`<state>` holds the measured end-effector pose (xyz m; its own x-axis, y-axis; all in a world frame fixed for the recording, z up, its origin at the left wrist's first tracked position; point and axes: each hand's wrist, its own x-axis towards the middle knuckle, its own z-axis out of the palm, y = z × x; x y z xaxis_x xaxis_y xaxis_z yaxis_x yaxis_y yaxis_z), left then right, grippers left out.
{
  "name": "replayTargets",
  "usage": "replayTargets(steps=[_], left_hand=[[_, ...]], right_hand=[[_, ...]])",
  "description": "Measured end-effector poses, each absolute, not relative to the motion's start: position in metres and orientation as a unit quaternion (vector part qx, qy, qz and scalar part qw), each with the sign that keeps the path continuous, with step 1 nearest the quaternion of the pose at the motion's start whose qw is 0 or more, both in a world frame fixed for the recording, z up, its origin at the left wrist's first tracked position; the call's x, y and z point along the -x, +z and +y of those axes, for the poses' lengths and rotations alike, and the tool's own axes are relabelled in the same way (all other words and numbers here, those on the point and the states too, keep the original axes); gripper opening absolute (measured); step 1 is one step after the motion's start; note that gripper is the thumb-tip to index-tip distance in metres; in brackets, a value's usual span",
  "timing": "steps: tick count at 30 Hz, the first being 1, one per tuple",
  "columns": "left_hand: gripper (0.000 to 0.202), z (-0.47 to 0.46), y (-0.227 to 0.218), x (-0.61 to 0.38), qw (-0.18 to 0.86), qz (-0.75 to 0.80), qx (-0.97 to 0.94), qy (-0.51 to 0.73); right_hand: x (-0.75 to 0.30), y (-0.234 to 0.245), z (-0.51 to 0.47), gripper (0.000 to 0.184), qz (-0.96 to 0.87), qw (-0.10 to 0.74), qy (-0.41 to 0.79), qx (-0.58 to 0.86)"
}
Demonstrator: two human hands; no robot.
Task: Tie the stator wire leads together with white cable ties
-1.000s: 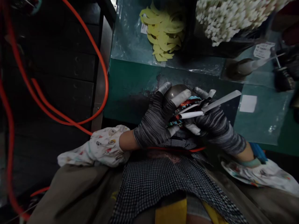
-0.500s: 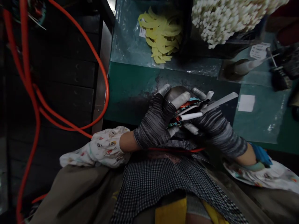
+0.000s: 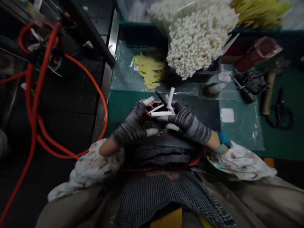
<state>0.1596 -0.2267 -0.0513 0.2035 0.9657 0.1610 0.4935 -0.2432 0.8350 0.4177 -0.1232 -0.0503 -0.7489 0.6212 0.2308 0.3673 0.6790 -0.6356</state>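
Note:
Both my hands wear grey striped gloves with taped fingertips and meet over the near edge of the green bench [image 3: 123, 107]. My left hand [image 3: 131, 126] is curled around a small colourful item [image 3: 154, 109] with red and black parts. My right hand [image 3: 187, 123] is closed on several white tubes [image 3: 163, 113], one pointing up and away, another lying across toward my left fingers. What exactly the colourful item is cannot be made out.
A big bundle of white tubes [image 3: 194, 34] stands at the back, with yellow strips [image 3: 149, 68] on clear plastic to its left. Orange hose [image 3: 42, 95] loops at the left. Scissors [image 3: 280, 110], dark tools [image 3: 250, 84] and a white label [image 3: 227, 115] lie to the right.
The view has tilted up and pulled back, showing more of the bench. The white tubes in my right hand have swung from pointing right to pointing more upright.

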Motion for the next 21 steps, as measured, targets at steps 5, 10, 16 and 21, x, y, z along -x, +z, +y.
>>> replayTargets(steps=[5,10,16,21], left_hand=[[0.09,-0.224,-0.032,-0.148,0.081,0.625,-0.72,0.29],[0.024,-0.241,-0.008,-0.182,-0.022,0.536,-0.816,0.214],[0.028,-0.266,-0.005,-0.201,-0.119,0.55,-0.814,0.143],[0.049,-0.278,-0.009,-0.186,-0.099,0.53,-0.832,0.134]], right_hand=[[-0.388,-0.069,-0.115,0.035,-0.856,0.264,0.354,0.27],[-0.395,-0.067,-0.108,0.031,-0.857,0.312,0.332,0.242],[-0.446,-0.041,-0.065,0.02,-0.82,0.441,0.055,0.361],[-0.461,-0.03,-0.021,0.034,-0.808,0.381,-0.14,0.427]])
